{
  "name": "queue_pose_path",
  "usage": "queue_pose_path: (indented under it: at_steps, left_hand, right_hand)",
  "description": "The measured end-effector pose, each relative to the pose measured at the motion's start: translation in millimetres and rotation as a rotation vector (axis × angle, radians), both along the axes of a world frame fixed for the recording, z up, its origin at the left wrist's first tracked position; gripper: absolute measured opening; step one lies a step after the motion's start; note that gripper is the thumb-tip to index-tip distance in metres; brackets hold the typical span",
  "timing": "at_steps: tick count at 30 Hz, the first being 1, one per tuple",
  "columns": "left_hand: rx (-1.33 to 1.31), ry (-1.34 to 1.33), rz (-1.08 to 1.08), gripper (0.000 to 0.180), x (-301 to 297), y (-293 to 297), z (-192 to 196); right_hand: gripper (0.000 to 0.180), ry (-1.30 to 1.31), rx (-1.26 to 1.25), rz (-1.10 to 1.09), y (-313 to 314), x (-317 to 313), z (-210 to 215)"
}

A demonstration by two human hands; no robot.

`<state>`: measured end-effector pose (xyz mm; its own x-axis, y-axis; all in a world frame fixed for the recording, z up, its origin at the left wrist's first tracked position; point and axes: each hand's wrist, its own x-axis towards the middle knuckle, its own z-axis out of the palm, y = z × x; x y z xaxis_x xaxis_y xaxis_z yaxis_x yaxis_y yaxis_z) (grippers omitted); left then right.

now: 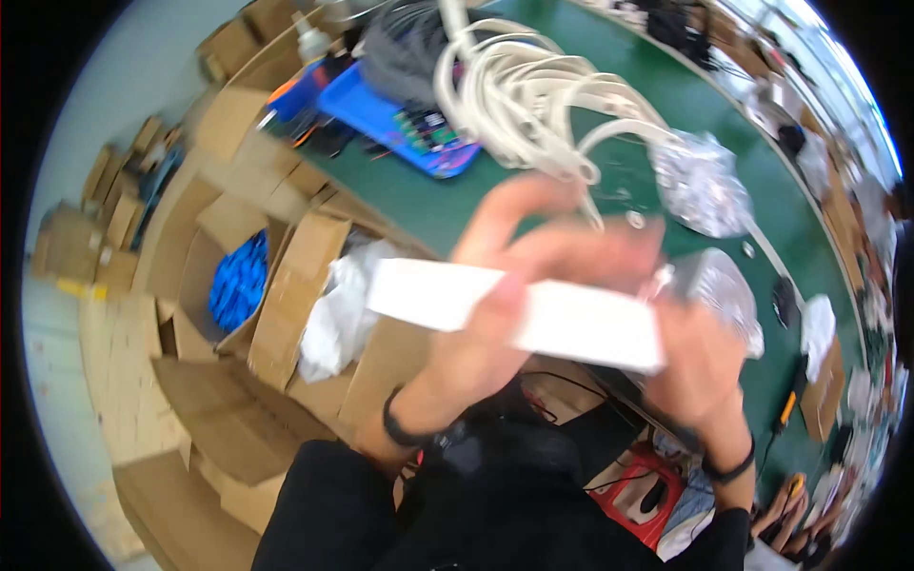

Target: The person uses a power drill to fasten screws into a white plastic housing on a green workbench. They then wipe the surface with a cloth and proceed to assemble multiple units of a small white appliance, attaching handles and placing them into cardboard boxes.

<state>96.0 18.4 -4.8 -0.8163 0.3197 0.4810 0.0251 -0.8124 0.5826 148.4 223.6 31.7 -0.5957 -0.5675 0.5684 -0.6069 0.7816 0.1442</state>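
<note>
A long, plain white box (590,324) is held up in front of my body, over the table's near edge. My left hand (481,333) grips it, with the thumb across the near face and blurred fingers behind the top edge. At the box's right end is my right hand (700,362), smeared by motion; its fingers are hard to make out. Just beyond that hand lies a clear plastic bag (724,295). Past the fingers, coiled white flat cables or strips (533,95) spread over the green table (524,214).
A blue tray (371,109) with circuit boards sits at the far left of the table, beside grey cable (405,57). Another shiny bag (705,186) and an orange-black tool (788,404) lie to the right. Open cartons (300,276) crowd the left; a red stool (643,495) stands below.
</note>
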Motion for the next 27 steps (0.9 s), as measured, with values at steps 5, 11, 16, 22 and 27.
queue_pose_path:
  at_steps: [5, 11, 16, 22, 27]
  left_hand:
    - [-1.071, -0.327, 0.519, 0.027, 3, -194, -115]
    - [-2.150, 0.329, 0.807, 0.062, -5, -310, -318]
    - [-1.471, -0.040, 0.302, 0.024, -32, -128, -174]
    - [-1.172, 0.303, 0.371, 0.013, -5, 33, -73]
    - [-1.170, 0.256, 1.169, 0.011, -4, -63, -168]
  right_hand:
    - [0.043, -0.503, -0.171, 0.093, 11, 38, 16]
    - [0.039, -0.314, -0.293, -0.445, 77, 67, 6]
    - [0.052, -0.293, -0.763, -0.865, 110, 112, -50]
    - [0.059, -0.518, -1.514, -0.705, 104, 116, -109]
    - [0.039, -0.279, -1.413, -0.820, 122, 153, -158]
